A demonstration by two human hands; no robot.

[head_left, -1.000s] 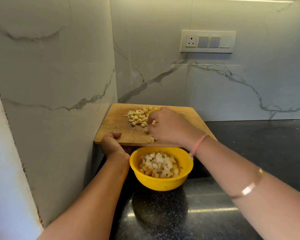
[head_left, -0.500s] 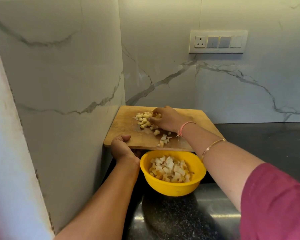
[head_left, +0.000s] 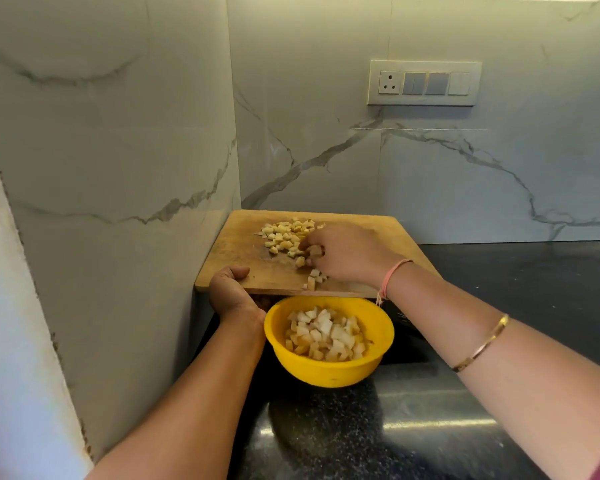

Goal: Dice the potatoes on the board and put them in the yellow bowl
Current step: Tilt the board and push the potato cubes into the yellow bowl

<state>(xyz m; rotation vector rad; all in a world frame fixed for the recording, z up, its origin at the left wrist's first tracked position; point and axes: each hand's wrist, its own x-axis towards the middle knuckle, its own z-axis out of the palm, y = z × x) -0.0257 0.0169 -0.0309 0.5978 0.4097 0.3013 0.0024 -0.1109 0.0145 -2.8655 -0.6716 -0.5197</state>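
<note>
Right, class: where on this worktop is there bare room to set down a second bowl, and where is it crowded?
Free: the dark counter right of the board and yellow bowl, back to the wall; also the strip on the bowl's near side. Crowded: the board's near edge, where the left hand, right hand and potato cubes meet.

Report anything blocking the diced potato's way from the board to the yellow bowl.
Nothing visible does. The diced potato lies by the right hand; the yellow bowl sits open below the board's near edge; the left hand grips that edge, aside.
</note>
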